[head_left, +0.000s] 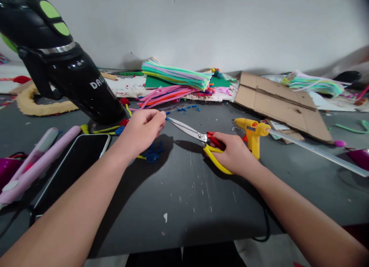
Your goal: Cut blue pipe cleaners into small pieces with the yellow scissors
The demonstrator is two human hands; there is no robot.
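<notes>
My right hand is wrapped round the red and yellow handles of the scissors, whose blades point left. At their tips is a small blue piece, right by the fingertips of my left hand. The left fingers are pinched together on that blue piece, mostly hidden by them. Below and behind the left hand lies a tangle of blue fuzzy stems. Several short blue bits are scattered on the grey table beyond the blades.
A black bottle, a phone and a pink hair straightener are at the left. A yellow glue gun with a long glue stick is right of my right hand. Pipe cleaner bundles and cardboard lie at the back.
</notes>
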